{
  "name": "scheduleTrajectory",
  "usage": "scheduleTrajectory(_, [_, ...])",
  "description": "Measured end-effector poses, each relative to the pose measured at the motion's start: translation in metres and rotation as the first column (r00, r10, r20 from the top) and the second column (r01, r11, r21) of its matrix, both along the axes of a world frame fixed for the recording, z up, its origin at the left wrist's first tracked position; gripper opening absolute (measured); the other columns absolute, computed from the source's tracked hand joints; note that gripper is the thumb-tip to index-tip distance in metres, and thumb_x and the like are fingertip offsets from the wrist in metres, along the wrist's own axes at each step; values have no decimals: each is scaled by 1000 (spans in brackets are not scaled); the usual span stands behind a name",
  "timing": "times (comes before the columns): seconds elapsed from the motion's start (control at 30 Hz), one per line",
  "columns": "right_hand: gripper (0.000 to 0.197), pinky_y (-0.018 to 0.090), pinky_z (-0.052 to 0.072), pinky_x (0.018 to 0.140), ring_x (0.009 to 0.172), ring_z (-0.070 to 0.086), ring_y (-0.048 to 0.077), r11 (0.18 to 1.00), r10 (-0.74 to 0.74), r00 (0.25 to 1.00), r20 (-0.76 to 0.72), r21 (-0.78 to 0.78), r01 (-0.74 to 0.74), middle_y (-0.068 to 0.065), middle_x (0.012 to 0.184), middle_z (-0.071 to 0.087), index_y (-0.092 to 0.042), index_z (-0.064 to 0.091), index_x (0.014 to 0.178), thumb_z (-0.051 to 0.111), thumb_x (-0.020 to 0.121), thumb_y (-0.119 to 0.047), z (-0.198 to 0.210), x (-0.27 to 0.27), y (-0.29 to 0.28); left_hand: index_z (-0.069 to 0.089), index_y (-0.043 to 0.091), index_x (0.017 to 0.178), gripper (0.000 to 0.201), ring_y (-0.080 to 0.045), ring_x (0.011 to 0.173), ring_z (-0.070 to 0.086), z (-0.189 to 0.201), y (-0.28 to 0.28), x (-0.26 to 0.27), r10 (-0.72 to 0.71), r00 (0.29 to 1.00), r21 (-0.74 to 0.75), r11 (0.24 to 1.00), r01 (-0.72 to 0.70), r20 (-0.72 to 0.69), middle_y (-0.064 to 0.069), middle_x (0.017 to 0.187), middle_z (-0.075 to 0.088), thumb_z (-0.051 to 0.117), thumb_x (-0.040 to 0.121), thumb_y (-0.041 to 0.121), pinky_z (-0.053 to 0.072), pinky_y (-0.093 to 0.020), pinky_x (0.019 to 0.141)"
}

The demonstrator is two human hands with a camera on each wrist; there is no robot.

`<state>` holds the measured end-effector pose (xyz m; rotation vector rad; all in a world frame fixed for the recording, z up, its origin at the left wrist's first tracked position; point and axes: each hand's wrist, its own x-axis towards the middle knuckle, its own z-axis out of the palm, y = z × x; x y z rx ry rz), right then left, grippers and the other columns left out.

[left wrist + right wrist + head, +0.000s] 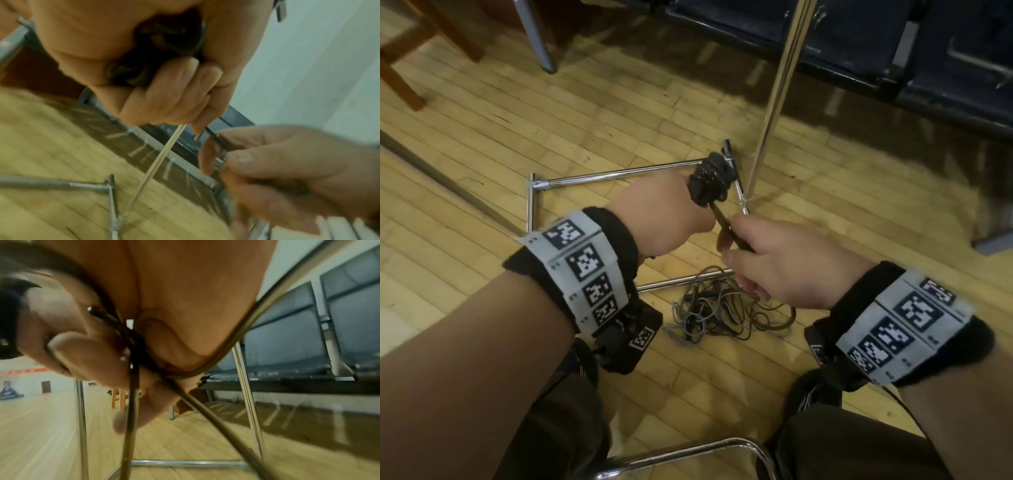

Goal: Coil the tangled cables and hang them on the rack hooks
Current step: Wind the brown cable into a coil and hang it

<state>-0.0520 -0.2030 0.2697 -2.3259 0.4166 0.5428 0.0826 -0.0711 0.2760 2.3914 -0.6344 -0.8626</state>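
A wooden floor spreads beneath a chrome rack base, a rectangular frame lying flat with an upright pole rising from its far right corner; dark seats stand beyond the base. Above the base, the left hand has its fingers curled round a dark coiled cable bundle, held just in front of that corner. Beside it, the right hand pinches a strand of cable running out of the bundle between thumb and fingers. At the base's near rail, a tangled pile of thin cables lies on the floor, partly over the rail.
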Motion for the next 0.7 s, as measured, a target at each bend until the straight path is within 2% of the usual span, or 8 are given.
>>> scheduleTrajectory(0.1, [21,25,43,57,73,58,6,960,179,983,-46,-209,-185,-9,83,58,-33,52,124,46,104,-37,6,-5,5,58,17,97,12,-13,62,53,-6,-2,-8,-208,966,253,953,166,152,0,79,59,66,98,26,36,-22,47])
scheduleTrajectory(0.2, [19,26,47,57,72,56,7,902,290,957,-3,-334,-274,-9,84,56,-29,58,119,45,104,-29,12,-7,15,54,16,109,8,-12,68,50,-11,-5,-22,-391,912,422,853,308,124,0,84,54,59,103,20,34,-24,54])
scheduleTrajectory(0.3, [12,26,43,54,68,52,6,872,340,937,81,-400,-282,-10,80,55,-31,58,110,48,103,-27,17,-7,17,60,11,112,12,-14,73,49,-16,-7,-32,-570,819,478,741,472,73,2,82,49,53,105,18,37,-22,61])
scheduleTrajectory(0.37, [8,27,38,52,65,49,5,886,323,937,131,-389,-251,-11,76,52,-34,50,102,56,100,-29,19,-8,14,57,13,112,10,-14,69,40,-17,-6,-38,-652,758,501,657,563,3,3,77,40,49,108,16,35,-18,54])
scheduleTrajectory(0.43, [19,26,41,55,70,50,4,901,311,943,121,-354,-251,-14,82,51,-37,47,100,65,95,-33,17,-9,8,57,17,121,14,-10,62,32,-17,-4,-42,-699,714,492,607,624,-43,6,76,32,49,110,16,38,-8,51])
scheduleTrajectory(0.53, [28,21,40,62,83,53,1,932,266,962,61,-271,-240,-21,100,50,-45,48,102,72,88,-48,14,-10,0,60,23,133,27,-3,57,32,-14,-3,-44,-771,636,518,543,661,-4,10,75,37,54,107,25,26,-17,44])
scheduleTrajectory(0.6, [28,20,41,59,77,60,0,955,219,975,33,-210,-208,-21,106,59,-47,46,102,69,88,-54,10,-12,-6,62,27,123,19,-3,57,38,-10,-5,-42,-773,634,520,550,653,20,11,74,45,57,105,29,25,-18,47])
scheduleTrajectory(0.7, [24,29,58,54,63,67,-4,988,122,992,35,-94,-118,-14,98,68,-51,42,101,64,93,-51,7,-10,-9,57,33,105,4,-6,59,46,-2,-8,-38,-699,702,488,665,566,138,10,74,53,59,102,33,30,-23,49])
